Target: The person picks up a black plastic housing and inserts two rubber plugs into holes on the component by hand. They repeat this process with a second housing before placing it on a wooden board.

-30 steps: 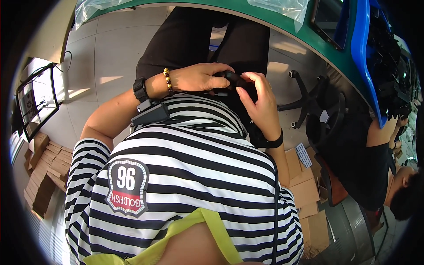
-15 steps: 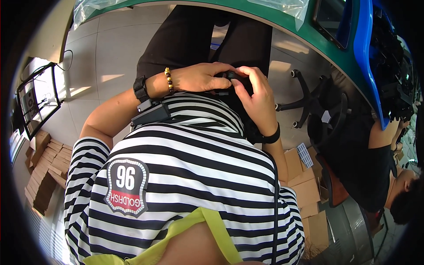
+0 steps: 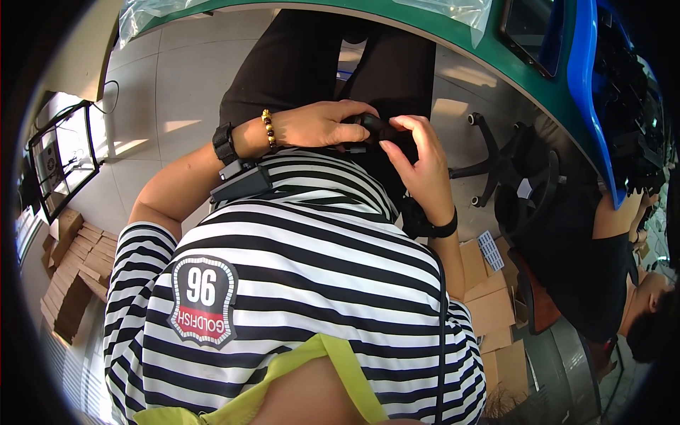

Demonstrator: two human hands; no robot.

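In my lap, over the dark trousers, my left hand (image 3: 322,125) is closed on a small black rounded object (image 3: 372,125). The thumb lies along its near side, and the palm hides part of it; its kind I cannot make out. To the right, my right hand (image 3: 426,157) has its thumb and forefinger spread, with their tips just beside the object. Nothing shows between those fingers. A beaded bracelet (image 3: 268,128) and a black strap (image 3: 225,144) circle the left wrist, and a black band (image 3: 440,225) sits on the right one.
A green-topped table (image 3: 453,28) curves across the far side, with clear plastic wrap and a blue bin (image 3: 586,78) of black parts. On the right are a wheeled chair base (image 3: 489,159) and a seated person (image 3: 567,248). Cardboard boxes (image 3: 489,304) stand below; more cardboard (image 3: 78,265) is at left.
My right hand has drawn back to the right and slightly nearer, its fingers parting from the black object. My left hand stays in place with the object, which shows more now.
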